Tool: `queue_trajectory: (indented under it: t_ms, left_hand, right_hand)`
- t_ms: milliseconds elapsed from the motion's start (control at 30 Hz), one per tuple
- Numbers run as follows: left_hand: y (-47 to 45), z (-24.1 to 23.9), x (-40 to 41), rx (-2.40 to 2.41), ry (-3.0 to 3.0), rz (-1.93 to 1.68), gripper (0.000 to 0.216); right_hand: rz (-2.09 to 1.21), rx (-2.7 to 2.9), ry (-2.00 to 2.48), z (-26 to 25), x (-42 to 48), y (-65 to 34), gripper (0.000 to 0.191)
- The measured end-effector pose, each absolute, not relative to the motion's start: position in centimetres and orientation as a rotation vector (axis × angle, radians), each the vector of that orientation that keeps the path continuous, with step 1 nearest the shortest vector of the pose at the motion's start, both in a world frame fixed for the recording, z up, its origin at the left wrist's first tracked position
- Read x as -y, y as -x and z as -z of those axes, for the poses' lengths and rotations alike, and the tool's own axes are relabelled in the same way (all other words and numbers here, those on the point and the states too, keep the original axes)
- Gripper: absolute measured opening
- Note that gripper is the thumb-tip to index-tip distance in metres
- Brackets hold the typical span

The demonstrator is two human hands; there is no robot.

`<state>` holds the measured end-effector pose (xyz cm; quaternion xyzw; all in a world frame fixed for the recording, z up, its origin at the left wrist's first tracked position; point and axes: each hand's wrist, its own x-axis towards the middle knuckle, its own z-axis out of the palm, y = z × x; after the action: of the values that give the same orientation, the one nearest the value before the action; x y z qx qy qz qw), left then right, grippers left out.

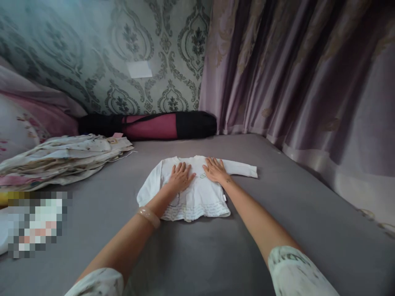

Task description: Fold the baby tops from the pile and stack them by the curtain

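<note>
A small white long-sleeved top (197, 201) lies spread on the grey bed sheet, with lines of print along its hem and a little green motif on the chest. My left hand (180, 177) rests flat on its left chest, fingers spread. On the opposite side, near the shoulder, my right hand (215, 169) presses flat with its fingers apart. One sleeve stretches out to the right; the other slants down to the left, partly behind my left forearm. A pale bangle circles my left wrist.
The grey sheet (293, 230) covers the bed. Stacked clothes (70, 154) lie at the left, near a pixelated patch. A black and maroon long bag (151, 126) sits against the patterned wall (132, 37). Purple curtains (277, 70) hang along the right side.
</note>
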<state>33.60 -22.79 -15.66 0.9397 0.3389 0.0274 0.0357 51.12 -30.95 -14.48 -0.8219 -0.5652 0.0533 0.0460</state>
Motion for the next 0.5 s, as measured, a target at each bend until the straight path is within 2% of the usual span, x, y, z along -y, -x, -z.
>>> queue_trajectory:
  t_ms: [167,367,500]
  left_hand:
    - [-33.4,16.2,22.9,-1.107,-2.815,-0.077,0.064]
    - [-32.9,14.4,23.6,-1.086,-2.748,0.023,0.068]
    - [-30.3,13.0,25.0,-1.039,-2.809,-0.014,0.067]
  right_hand:
    - [-0.167,1.627,2.563,15.6,30.9,-51.8,0.06]
    - [-0.279,1.621,2.61,14.8,30.4,-51.6,0.061]
    - [-0.158,1.714,2.501,14.1,29.0,-49.3,0.062]
